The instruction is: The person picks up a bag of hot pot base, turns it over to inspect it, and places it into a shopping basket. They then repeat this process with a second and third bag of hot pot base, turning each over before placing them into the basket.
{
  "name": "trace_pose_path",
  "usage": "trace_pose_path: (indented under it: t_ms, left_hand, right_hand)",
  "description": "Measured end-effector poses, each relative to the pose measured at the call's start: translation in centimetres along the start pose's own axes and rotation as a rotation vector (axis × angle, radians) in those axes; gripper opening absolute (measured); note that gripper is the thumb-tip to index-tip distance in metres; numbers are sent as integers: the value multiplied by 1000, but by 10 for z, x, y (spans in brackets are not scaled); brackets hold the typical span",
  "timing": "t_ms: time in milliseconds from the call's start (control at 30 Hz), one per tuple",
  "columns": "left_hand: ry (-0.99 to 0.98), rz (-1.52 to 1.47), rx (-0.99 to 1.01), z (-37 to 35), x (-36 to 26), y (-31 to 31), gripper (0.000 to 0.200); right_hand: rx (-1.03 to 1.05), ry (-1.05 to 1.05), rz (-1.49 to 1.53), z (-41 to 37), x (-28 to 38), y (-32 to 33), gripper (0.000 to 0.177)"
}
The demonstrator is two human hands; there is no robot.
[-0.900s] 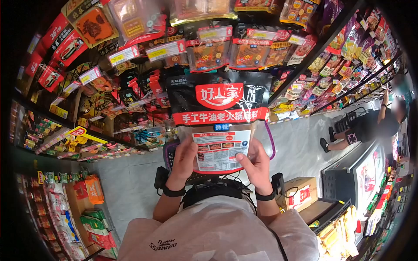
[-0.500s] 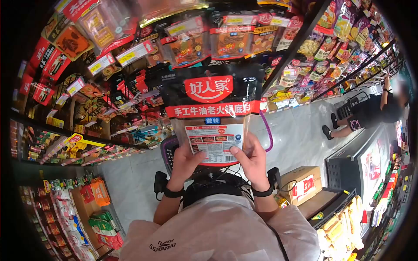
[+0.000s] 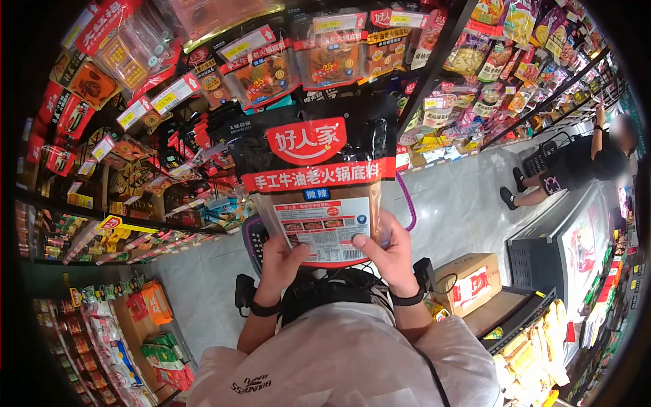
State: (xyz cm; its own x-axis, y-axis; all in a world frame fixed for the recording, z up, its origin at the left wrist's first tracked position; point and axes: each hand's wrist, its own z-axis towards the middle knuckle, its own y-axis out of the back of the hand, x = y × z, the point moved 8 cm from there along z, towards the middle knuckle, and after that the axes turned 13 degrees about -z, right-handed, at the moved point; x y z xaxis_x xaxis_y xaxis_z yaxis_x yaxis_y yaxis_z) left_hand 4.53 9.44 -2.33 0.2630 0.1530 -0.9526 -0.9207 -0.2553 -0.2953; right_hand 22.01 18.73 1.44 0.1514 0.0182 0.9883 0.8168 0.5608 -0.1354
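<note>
The black-and-red packet is at the centre of the frame, off the shelves and seemingly unopened. The left hand and right hand clamp its lower sides. It is outside the purple-rimmed basket, which it largely hides. Its back, some fingers and the label's fine print cannot be made out.

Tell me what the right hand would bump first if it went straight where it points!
The right hand grips the big pouch. Carrying that forward, it would probably meet the hanging packs first, though hidden fingers and unclear depth make this a guess.
</note>
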Motion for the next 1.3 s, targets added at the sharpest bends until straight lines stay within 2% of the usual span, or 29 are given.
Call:
trace_pose_path:
  t_ms: [367, 500, 767, 867, 1300]
  left_hand:
    - [3, -48, -79, -5, -8, 2, 31]
    - [-14, 38, -60, -11, -20, 12, 33]
    - [-47, -97, -34, -7, -28, 11, 36]
    - [-46, -20, -42, -9, -35, 10, 33]
    - [-109, -40, -6, -7, -45, -4, 29]
  right_hand:
    - [34, -16, 84, 6, -5, -3, 49]
    - [70, -20, 111, 9, -2, -17, 50]
    - [15, 19, 27, 1, 6, -21, 50]
    - [21, 15, 61, 0, 9, -22, 50]
    - [-2, 66, 13, -6, 14, -14, 50]
